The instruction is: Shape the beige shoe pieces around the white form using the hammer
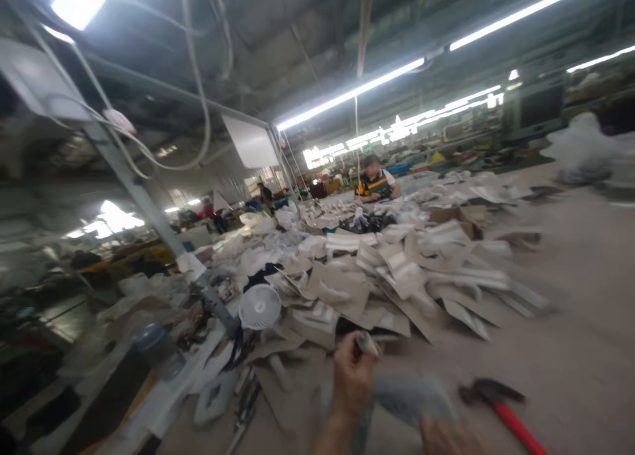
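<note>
My left hand (353, 369) is raised above the near part of the table, its fingers curled closed around a small pale, rounded piece (367, 342) whose kind I cannot make out. At the bottom edge, my right hand (449, 436) is smeared by motion and partly cut off, so its fingers do not show clearly. Between and beyond the hands lies a blurred, bluish translucent sheet (417, 395), perhaps plastic. To the right of my right hand a hammer (489, 390) with a red handle rests on the table.
A heap of beige and white flat pieces (342, 289) spreads over the table (585, 323). A small white fan (260, 307) stands by a metal post (143, 204). Tools (245, 402) lie at lower left. Another person (376, 182) sits across the table.
</note>
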`<state>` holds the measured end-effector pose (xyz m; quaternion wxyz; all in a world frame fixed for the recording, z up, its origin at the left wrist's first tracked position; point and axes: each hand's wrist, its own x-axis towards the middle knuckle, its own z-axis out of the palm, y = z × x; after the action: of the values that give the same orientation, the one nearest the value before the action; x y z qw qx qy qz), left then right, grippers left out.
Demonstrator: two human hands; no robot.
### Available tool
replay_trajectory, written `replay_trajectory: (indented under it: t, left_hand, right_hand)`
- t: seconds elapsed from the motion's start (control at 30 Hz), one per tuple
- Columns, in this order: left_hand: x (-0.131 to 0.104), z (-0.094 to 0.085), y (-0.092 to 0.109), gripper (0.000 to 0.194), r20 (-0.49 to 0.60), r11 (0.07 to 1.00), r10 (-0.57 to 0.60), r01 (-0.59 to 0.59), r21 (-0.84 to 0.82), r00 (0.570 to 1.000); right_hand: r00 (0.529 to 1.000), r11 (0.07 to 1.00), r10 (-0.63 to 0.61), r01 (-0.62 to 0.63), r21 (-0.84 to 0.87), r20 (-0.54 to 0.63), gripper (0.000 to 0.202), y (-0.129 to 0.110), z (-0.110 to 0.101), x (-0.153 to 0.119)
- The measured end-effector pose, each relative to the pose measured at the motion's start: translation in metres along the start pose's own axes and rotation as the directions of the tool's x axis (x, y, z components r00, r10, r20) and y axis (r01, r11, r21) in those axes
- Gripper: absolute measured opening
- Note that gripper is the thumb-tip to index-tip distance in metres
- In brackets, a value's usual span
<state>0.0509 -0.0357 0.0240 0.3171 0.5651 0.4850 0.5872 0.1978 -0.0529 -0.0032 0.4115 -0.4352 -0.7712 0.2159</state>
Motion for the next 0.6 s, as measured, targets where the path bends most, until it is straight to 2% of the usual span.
replay_trajectory:
  t: [0.03, 0.07, 0.1, 0.13, 0.2, 0.27, 0.33, 0.4, 0.6]
  left_hand:
    - [-0.005, -0.005, 0.006, 0.025, 0.044, 0.998, 0.013, -0.016, 0.064, 0.999]
    - [-0.010, -0.009, 0.009, 0.024, 0.068, 0.994, 0.015, -0.022, 0.104, 0.998]
    - [-0.015, -0.013, 0.008, 0.023, 0.065, 0.993, -0.004, -0.004, 0.121, 0.998]
    - [-0.020, -0.015, 0.002, 0.023, 0.071, 0.993, -0.032, 0.024, 0.117, 0.997]
    - [-0.033, -0.016, -0.016, 0.026, 0.067, 0.990, -0.113, 0.106, 0.098, 0.991]
    - [-0.049, -0.011, -0.034, 0.027, 0.060, 0.975, -0.213, 0.208, 0.079, 0.975]
    - [-0.064, -0.005, -0.048, 0.028, 0.053, 0.960, -0.277, 0.275, 0.047, 0.959]
    - [-0.072, 0.002, -0.055, 0.028, 0.052, 0.956, -0.292, 0.292, 0.009, 0.955]
    - [-0.063, 0.022, -0.066, 0.030, 0.086, 0.948, -0.307, 0.313, -0.063, 0.948]
  right_hand:
    - [0.995, 0.992, 0.080, -0.074, -0.099, 0.057, 0.031, -0.002, -0.012, -0.018]
    - [0.971, 0.953, 0.184, -0.140, -0.268, 0.150, 0.032, -0.006, -0.021, -0.033]
    - [0.920, 0.887, 0.306, -0.182, -0.425, 0.244, 0.035, -0.011, -0.028, -0.044]
    - [0.881, 0.839, 0.377, -0.194, -0.508, 0.286, 0.038, -0.015, -0.031, -0.050]
    - [0.824, 0.787, 0.470, -0.228, -0.573, 0.317, 0.038, -0.020, -0.029, -0.053]
    - [0.798, 0.771, 0.523, -0.293, -0.566, 0.299, 0.036, -0.021, -0.022, -0.054]
    - [0.794, 0.759, 0.552, -0.351, -0.548, 0.255, 0.036, -0.019, -0.018, -0.058]
    - [0.804, 0.753, 0.554, -0.372, -0.543, 0.216, 0.036, -0.018, -0.017, -0.062]
    - [0.816, 0.758, 0.529, -0.332, -0.561, 0.232, 0.033, -0.016, -0.013, -0.067]
